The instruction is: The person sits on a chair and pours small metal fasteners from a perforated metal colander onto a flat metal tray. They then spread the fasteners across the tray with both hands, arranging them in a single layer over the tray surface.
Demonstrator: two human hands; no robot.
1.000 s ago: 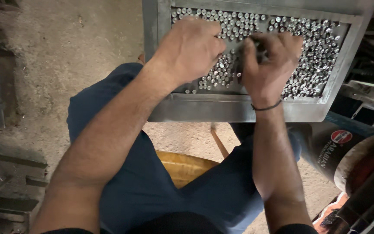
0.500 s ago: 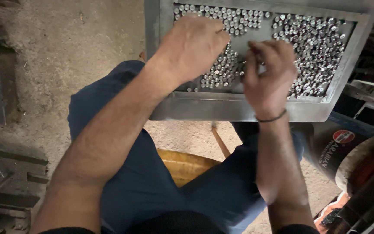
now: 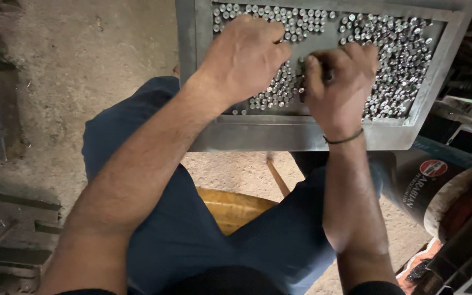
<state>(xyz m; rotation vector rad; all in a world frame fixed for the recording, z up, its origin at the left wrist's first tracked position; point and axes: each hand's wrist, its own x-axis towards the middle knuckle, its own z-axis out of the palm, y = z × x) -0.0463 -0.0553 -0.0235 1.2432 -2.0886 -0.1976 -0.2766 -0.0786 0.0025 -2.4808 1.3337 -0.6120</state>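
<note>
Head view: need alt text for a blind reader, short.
Both hands, left hand and right hand, rest knuckles-up on a grey metal tray filled with small shiny metal pieces, fingers curled into them. The person sits on a yellow stool over a concrete floor, a dark drum at right.

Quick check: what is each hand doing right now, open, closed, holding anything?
Left hand: curled, knuckles up, resting on small metal pieces in the tray; grip hidden.
Right hand: fingers curled, grip hidden.
</note>
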